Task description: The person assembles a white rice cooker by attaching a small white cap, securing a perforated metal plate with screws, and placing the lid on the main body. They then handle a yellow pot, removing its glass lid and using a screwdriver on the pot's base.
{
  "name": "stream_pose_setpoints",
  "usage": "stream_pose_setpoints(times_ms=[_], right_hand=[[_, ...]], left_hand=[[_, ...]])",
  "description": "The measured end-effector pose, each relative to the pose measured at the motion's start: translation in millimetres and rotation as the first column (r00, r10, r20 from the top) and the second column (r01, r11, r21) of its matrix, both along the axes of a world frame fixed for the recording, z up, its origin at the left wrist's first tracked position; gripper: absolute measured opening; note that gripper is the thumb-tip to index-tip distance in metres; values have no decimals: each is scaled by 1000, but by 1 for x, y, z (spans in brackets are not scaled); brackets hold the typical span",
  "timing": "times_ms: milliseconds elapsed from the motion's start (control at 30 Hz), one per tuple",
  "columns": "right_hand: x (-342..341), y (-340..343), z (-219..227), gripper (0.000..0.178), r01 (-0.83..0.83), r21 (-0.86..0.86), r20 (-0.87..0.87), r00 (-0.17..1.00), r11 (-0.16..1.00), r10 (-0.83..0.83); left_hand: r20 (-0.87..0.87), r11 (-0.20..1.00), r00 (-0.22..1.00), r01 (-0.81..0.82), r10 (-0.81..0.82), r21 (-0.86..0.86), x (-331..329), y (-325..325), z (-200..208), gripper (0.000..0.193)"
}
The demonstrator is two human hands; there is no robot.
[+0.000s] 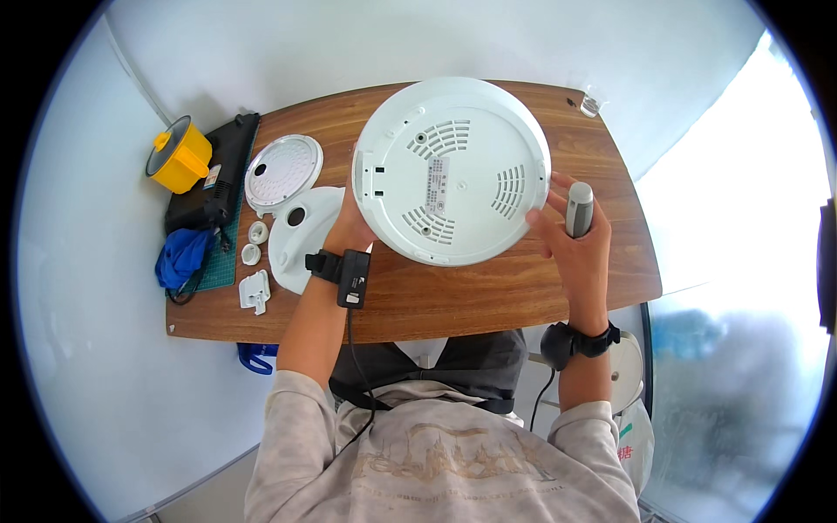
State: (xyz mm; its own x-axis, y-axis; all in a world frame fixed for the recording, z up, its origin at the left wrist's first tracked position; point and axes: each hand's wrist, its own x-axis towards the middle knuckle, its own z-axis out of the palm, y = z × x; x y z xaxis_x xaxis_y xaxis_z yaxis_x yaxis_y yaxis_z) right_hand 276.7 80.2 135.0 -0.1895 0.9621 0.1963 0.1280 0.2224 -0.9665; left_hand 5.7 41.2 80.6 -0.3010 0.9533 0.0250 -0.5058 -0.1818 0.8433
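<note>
Above the wooden table I hold up a round white appliance base (471, 213), tilted so that its underside faces me. Its surface has slotted vent patches, screw holes and a small label. My left hand (350, 223) grips the base's left edge, with most of the fingers hidden behind it. My right hand (580, 257) is closed around a screwdriver (580, 209) with a grey handle; its shaft does not show. Fingertips of that hand also touch the base's right rim.
On the table's (593, 270) left lie a round white lid (292, 166), a curved white cover (292, 240), two small white rings (251, 254) and a white bracket (255, 290). Beyond them are a green mat (225, 270), black case (209, 196), yellow pot (185, 166) and blue cloth (183, 257). A clear cup (590, 106) stands far right.
</note>
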Motion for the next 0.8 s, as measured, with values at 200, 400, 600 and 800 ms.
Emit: stream_pose_setpoints(times_ms=[200,400,600,800], right_hand=[[7,-3,-14,56,-30,-35,-85,996,999,27],[13,1,-28,53,-29,-81,-139,990,996,18],[13,3,-37,50,-56,-175,-131,991,983,33],[17,8,-46,45,-95,-282,-159,986,955,51]], left_hand=[[-79,999,996,40,-38,15,-4,-9,12,74],[78,995,993,91,-93,36,-17,5,11,72],[9,994,1000,-3,3,106,-30,9,22,68],[-114,983,980,-150,161,104,-31,0,50,65]])
